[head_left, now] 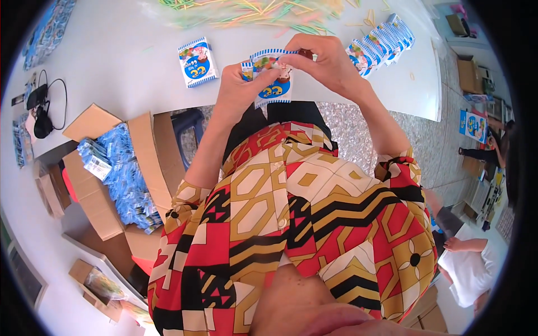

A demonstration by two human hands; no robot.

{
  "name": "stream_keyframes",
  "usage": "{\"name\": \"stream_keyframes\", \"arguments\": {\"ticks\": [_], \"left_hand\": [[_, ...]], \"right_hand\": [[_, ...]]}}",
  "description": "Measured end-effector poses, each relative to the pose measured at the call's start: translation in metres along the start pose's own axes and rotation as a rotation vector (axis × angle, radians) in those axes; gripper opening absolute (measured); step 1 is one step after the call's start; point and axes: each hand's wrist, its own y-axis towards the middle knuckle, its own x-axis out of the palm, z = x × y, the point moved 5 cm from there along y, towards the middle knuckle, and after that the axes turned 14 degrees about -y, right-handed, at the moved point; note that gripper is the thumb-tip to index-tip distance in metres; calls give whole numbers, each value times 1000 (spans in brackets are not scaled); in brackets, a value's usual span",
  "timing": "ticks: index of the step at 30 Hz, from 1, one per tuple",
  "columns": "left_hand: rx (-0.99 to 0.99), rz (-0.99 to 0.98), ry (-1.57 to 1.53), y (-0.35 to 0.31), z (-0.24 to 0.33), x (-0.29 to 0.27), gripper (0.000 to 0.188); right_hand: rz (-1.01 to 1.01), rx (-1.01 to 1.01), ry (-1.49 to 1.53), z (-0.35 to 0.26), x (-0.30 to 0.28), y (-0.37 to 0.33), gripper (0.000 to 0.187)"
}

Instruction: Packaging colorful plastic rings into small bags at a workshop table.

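Both my hands are over the near edge of the white table (151, 67), gripping a small blue-and-white packet (273, 92) with striped ends. My left hand (238, 84) pinches its left side, thumb on the front. The right hand (319, 59) has its thumb and fingers at the packet's upper right; a small brown piece by these fingers is too small to name. A similar packet (197, 61) lies flat left of my hands. Beyond my right wrist, several more packets (381, 45) overlap in a slanting row.
Thin pastel sticks (252, 14) in clear plastic lie across the far table. Left of me, an open cardboard box (92, 196) holds many blue packets. A black cable with dark devices (42, 112) rests at the table's left. Another person (468, 260) is at the right.
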Motion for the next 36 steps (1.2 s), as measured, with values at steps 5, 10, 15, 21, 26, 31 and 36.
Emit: {"name": "stream_keyframes", "arguments": {"ticks": [5,10,15,21,26,31,36], "left_hand": [[7,-63,40,-1,2,-6,22],[53,-40,56,-2,2,-5,22],[50,-24,41,-4,3,-2,22],[73,-41,175,-4,5,-3,20],[106,-20,151,-6,9,3,18],[163,79,10,-8,11,0,17],[177,82,10,-5,11,-4,16]], "right_hand": [[-9,11,33,3,-1,3,16],[-16,-30,57,-9,-3,8,18],[-194,24,39,-8,1,9,16],[-172,-8,-22,-8,0,8,13],[-89,-57,-23,-10,-2,8,18],[259,-216,-74,-32,-28,5,27],[314,-252,-174,-46,-39,-3,28]]}}
